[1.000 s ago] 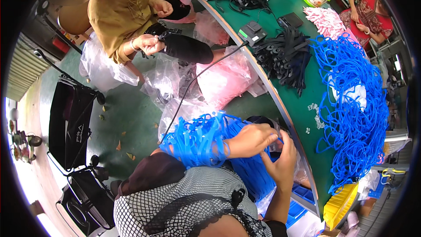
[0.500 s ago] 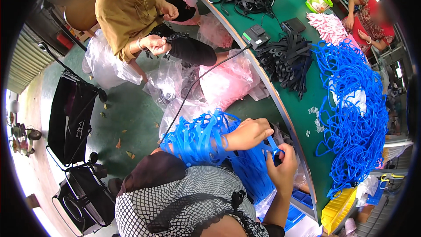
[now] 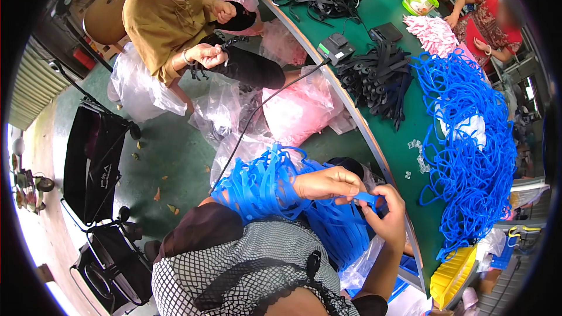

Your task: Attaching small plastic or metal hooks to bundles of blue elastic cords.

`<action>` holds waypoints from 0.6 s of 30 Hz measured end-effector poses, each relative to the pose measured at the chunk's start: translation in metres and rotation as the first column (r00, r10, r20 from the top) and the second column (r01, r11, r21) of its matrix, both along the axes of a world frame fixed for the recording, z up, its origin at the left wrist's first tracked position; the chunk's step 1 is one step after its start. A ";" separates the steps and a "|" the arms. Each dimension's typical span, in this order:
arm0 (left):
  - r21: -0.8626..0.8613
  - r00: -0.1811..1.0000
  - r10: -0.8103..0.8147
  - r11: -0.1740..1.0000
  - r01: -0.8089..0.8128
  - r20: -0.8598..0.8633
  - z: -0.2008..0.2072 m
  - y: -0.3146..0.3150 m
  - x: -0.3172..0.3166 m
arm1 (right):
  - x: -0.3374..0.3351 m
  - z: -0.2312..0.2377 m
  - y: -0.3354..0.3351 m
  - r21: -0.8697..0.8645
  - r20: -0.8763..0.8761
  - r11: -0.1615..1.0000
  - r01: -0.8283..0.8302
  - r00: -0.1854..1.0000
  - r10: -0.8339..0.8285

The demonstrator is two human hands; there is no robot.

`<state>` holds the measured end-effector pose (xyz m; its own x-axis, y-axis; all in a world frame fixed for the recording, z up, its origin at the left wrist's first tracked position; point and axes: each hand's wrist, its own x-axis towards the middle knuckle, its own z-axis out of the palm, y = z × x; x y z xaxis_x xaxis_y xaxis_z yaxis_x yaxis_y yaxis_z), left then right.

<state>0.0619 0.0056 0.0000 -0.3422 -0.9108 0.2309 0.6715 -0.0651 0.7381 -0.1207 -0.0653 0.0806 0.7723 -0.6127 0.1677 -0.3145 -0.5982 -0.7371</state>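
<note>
My left hand point(image 3: 328, 184) and my right hand point(image 3: 387, 212) meet in front of my lap, near the table edge. A flat blue rubbery strap point(image 3: 366, 198) runs between them, its ends partly covered by my fingers. Both hands pinch it closed. Many blue straps point(image 3: 257, 181) are looped thickly around my left forearm. More blue straps point(image 3: 336, 231) hang over my lap, below my left hand.
At the right stands a green table point(image 3: 386, 140) bearing a blue cord heap point(image 3: 468, 158), black straps point(image 3: 380, 76) and small clear pieces point(image 3: 418, 155). A co-worker point(image 3: 170, 29) sits opposite, among plastic bags point(image 3: 301, 108). A black cable point(image 3: 257, 111) crosses from the table.
My right hand has turned and come up toward my left fingertips. The strap, stretched upright before, now lies flatter between both hands. The view has shifted slightly.
</note>
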 end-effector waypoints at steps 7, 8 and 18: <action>0.058 0.983 0.114 0.991 -0.123 0.141 -0.011 0.000 0.004 | 0.033 0.014 -0.063 0.298 0.012 0.868 -0.397 0.911 0.412; 0.059 0.976 0.118 0.990 -0.131 0.183 -0.010 0.001 0.004 | 0.055 0.021 -0.065 0.291 0.010 0.890 -0.352 0.931 0.366; -0.042 0.974 0.128 0.992 -0.122 0.188 -0.062 0.013 -0.066 | 0.318 -0.051 -0.064 0.338 0.140 0.850 -0.404 0.915 0.379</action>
